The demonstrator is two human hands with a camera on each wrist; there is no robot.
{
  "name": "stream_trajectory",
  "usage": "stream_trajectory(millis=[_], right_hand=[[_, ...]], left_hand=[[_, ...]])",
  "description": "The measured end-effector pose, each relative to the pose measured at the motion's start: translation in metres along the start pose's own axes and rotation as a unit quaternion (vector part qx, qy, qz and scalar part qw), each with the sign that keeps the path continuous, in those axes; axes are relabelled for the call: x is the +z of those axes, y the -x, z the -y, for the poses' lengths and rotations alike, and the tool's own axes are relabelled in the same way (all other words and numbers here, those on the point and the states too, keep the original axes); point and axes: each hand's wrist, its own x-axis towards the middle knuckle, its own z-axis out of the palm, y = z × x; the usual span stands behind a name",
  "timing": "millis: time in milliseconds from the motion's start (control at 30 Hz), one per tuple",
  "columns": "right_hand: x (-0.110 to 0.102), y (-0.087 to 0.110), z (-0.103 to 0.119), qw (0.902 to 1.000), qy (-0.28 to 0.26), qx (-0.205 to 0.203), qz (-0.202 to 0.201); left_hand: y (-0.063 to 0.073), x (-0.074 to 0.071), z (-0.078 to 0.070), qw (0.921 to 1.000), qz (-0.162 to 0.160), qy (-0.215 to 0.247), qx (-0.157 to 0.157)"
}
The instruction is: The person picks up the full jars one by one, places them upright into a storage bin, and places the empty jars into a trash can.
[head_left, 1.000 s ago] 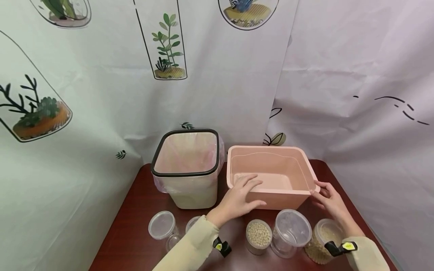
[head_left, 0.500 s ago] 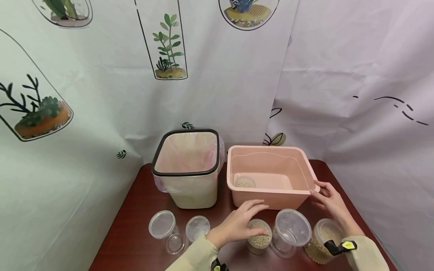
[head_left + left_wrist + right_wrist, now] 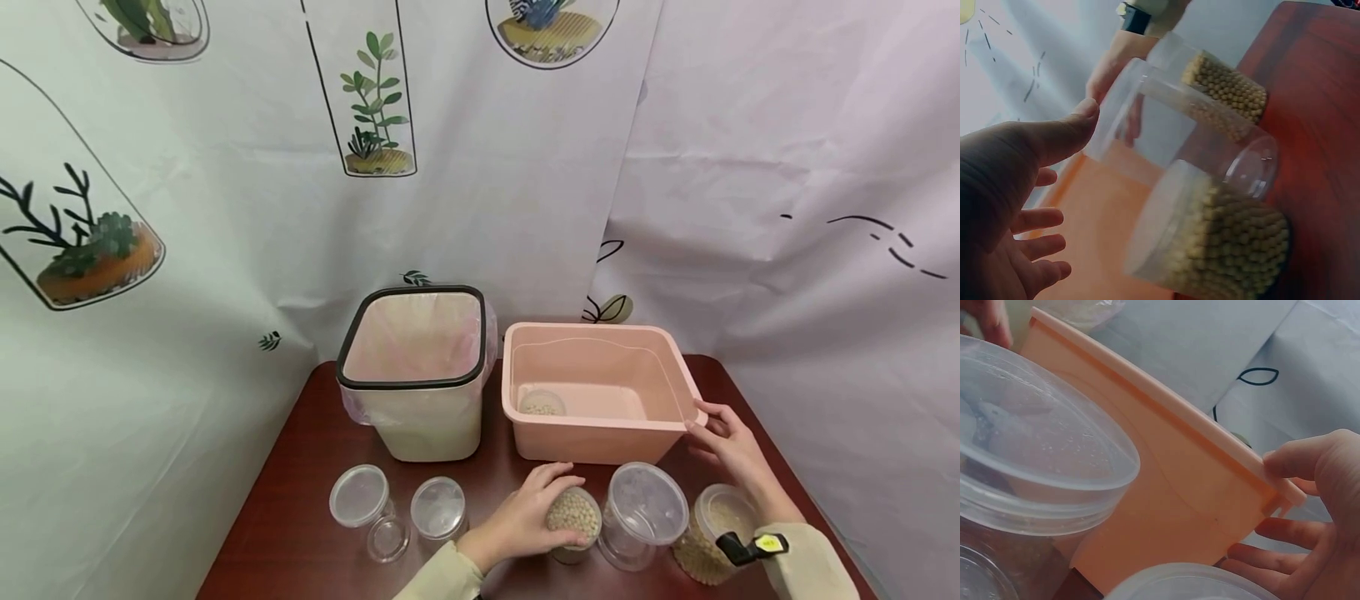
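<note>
My left hand [image 3: 521, 517] is spread at a small lidded jar of pale round beans [image 3: 574, 514], thumb on the near side and fingers on the far side of its lid in the head view. In the left wrist view its fingers [image 3: 1041, 244] are parted, with a gap between them and the bean jar [image 3: 1229, 244]. My right hand [image 3: 735, 450] grips the right front corner of a pink plastic basin [image 3: 600, 442], thumb over the rim and fingers beneath. Another small bean jar [image 3: 542, 404] stands inside the basin at the left.
A tall clear empty jar [image 3: 647, 508] and a larger bean jar [image 3: 708, 542] stand right of the left hand. Two clear lidded jars [image 3: 360, 497] are at the left. A lined trash bin [image 3: 431, 429] stands beside the basin on the red-brown table [image 3: 292, 500].
My left hand has come back out of the basin, down to the bean jar in front, and a jar now shows inside the basin. The right hand has stayed on the rim.
</note>
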Motion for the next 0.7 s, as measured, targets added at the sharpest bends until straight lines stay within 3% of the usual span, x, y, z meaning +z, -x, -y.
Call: stream_trajectory(millis=[267,700], right_hand=[[0.000,0.000,-0.001,0.9997,-0.023,0.001,-0.005],[0.001,-0.001,0.001,0.9998,-0.015,0.014,-0.002]], left_hand=[[0.007,0.015,0.007,0.9986,0.018,0.031,-0.040],[0.015,0.045,0.016,0.9976,0.018,0.051,-0.042]])
